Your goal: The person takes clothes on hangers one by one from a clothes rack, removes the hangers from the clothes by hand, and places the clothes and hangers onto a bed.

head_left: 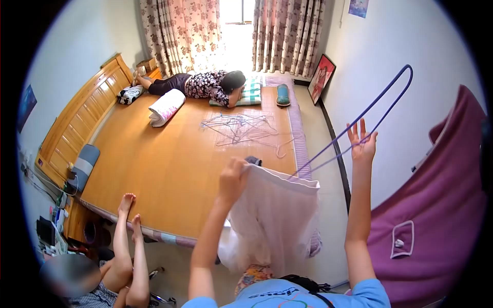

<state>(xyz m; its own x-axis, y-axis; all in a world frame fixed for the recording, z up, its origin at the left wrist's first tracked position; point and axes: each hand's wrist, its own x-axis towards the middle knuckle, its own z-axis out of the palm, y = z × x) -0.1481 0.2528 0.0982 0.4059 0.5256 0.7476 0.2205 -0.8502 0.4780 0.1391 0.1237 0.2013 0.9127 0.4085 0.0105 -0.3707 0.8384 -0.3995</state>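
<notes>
A sheer white garment hangs in front of me, its waistband stretched out near the top. My left hand is closed on the left end of the waistband. On the right, my right hand is raised, some fingers extended upward, with a long purple looped hanger resting against its palm and thumb. The lower end of the hanger reaches the waistband. Several thin wire hangers lie tangled on the bed mat beyond my hands. A small dark item shows just behind the garment.
One person lies across the far side of the bed; another sits at lower left with feet on its edge. A rolled white quilt lies on the bed. Purple cloth hangs at right; a framed picture leans against the wall.
</notes>
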